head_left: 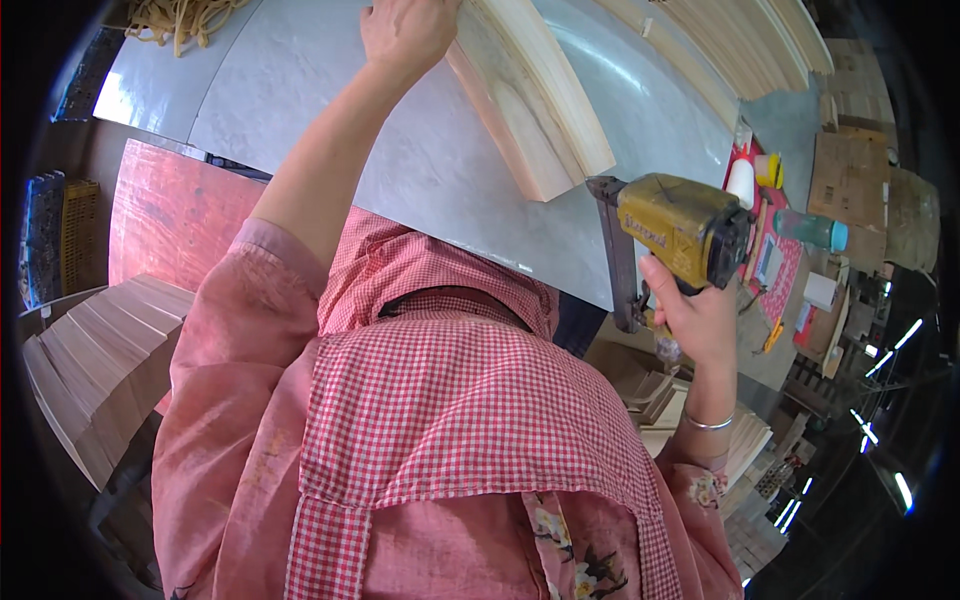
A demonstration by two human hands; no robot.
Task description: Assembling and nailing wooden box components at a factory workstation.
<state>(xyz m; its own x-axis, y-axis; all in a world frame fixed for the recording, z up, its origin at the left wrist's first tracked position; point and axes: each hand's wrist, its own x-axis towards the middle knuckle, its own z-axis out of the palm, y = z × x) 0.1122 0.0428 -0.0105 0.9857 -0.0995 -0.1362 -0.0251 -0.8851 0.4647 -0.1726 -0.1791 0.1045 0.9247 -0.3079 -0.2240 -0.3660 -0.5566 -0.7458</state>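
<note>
My right hand (692,318) is wrapped round the handle of a yellow and black nail gun (670,225). The gun's nose sits right at the near end of a wooden piece (520,110), pale and made of long strips lying side by side. This piece lies at a slant on the grey tabletop (400,170), its far end cut off by the upper edge. My left hand (412,32) is at the piece's far left side, arm stretched out; its fingers are mostly out of the picture, so their grip is hidden.
Several thin wooden strips (735,40) are stacked at the far right of the table. Tan bands (185,18) lie at the far left. A bottle with a blue cap (812,230) stands at right. Wooden slats (105,365) are piled at left beside a reddish board (170,215).
</note>
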